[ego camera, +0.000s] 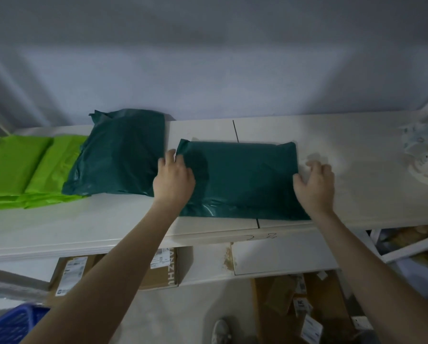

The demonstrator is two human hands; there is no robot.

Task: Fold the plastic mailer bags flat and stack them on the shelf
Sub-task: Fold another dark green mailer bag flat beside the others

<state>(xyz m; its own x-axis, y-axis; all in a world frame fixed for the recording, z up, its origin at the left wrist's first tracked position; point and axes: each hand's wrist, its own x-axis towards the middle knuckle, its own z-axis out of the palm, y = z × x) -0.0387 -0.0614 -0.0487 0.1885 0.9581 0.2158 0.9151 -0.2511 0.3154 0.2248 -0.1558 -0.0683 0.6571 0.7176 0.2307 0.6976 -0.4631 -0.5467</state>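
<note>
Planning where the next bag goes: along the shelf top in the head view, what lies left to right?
Lime green mailer bags → dark green mailer bag partly overlapping them → left hand → dark green mailer bag under the hands → right hand → crumpled white wrapping.

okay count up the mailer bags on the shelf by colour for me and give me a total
Dark green bags: 2, one between the left hand and right hand, one to its left.
Light green bags: at least 2, overlapping, so the exact number is unclear.
Total: at least 4.
</note>
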